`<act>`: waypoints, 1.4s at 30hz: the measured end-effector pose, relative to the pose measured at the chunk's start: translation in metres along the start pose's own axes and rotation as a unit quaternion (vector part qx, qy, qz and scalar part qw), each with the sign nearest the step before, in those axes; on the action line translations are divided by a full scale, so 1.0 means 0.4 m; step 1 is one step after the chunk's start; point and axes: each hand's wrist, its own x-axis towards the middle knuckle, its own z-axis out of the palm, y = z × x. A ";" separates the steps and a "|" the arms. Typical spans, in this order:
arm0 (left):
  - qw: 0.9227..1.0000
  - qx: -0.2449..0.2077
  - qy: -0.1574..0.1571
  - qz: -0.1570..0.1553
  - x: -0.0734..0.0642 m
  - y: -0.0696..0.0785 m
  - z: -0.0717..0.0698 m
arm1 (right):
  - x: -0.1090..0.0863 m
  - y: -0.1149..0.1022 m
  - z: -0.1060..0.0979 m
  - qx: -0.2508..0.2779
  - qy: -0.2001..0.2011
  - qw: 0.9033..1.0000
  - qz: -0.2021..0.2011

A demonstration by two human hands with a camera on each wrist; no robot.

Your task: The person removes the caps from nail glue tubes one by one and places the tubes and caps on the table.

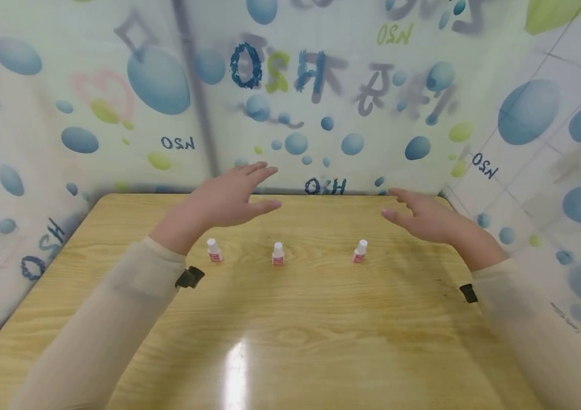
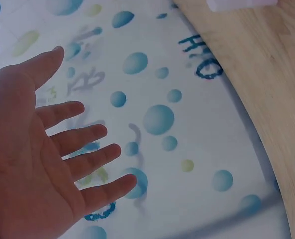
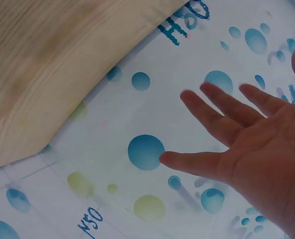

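Three small white bottles with red-and-white labels stand upright across the table: a left bottle (image 1: 214, 250), a middle bottle (image 1: 278, 254) and a right bottle (image 1: 359, 251). My left hand (image 1: 219, 196) is raised above the table, nearest the left bottle, with fingers spread and nothing held. On the other side my right hand (image 1: 426, 217) hovers past the right bottle, its fingers extended and touching nothing. Both wrist views show the palms bare, the left palm (image 2: 33, 154) and the right palm (image 3: 272, 154) each with straight, parted fingers.
The wooden table (image 1: 290, 341) has a rounded back edge and a bright glare streak near the front. White cloth (image 1: 295, 114) printed with blue and green dots and lettering hangs behind it and at both sides. Black clips (image 1: 189, 277) show at the wrists.
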 end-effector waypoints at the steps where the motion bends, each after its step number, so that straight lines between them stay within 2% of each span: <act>1: 1.000 -0.002 -0.003 0.004 0.002 0.014 0.003 | -0.002 -0.002 0.002 -0.002 -0.002 1.000 -0.003; 5: 0.998 -0.032 -0.020 0.041 0.008 0.072 0.018 | -0.012 -0.006 0.019 0.009 -0.015 1.000 -0.014; 8: 0.994 -0.072 -0.033 0.074 0.016 0.109 0.038 | -0.013 -0.005 0.038 0.039 -0.019 0.999 -0.018; 10: 0.991 -0.092 -0.038 0.085 0.024 0.132 0.058 | -0.013 -0.002 0.051 0.063 -0.014 0.998 -0.020; 13: 0.989 -0.117 -0.037 0.088 0.041 0.165 0.100 | -0.006 0.004 0.075 0.099 -0.003 0.995 -0.019; 16: 0.985 -0.151 -0.044 0.077 0.063 0.195 0.155 | 0.000 0.008 0.101 0.119 0.009 0.993 -0.021; 18: 0.979 -0.186 -0.057 0.064 0.080 0.212 0.198 | 0.005 0.012 0.118 0.142 0.010 0.990 -0.023; 21: 0.963 -0.254 -0.077 0.038 0.108 0.233 0.268 | 0.009 0.019 0.141 0.208 -0.006 0.978 -0.016; 23: 0.952 -0.293 -0.079 0.021 0.124 0.245 0.311 | 0.012 0.024 0.155 0.251 -0.018 0.968 -0.004; 25: 0.944 -0.323 -0.071 0.003 0.138 0.253 0.351 | 0.016 0.027 0.169 0.282 -0.022 0.959 0.014; 29: 0.924 -0.376 -0.045 -0.040 0.161 0.265 0.417 | 0.027 0.031 0.197 0.299 -0.008 0.954 0.035; 34: 0.884 -0.460 -0.004 -0.083 0.180 0.276 0.468 | 0.038 0.023 0.226 0.312 0.004 0.949 0.040; 36: 0.871 -0.482 0.019 -0.089 0.187 0.280 0.482 | 0.040 0.017 0.235 0.329 0.000 0.943 0.040; 37: 0.869 -0.486 0.031 -0.091 0.191 0.281 0.489 | 0.040 0.014 0.240 0.339 -0.004 0.940 0.042; 39: 0.859 -0.502 0.045 -0.093 0.199 0.284 0.502 | 0.041 0.010 0.249 0.360 -0.008 0.932 0.051; 42: 0.850 -0.515 0.055 -0.095 0.209 0.291 0.516 | 0.040 0.010 0.260 0.387 -0.007 0.920 0.063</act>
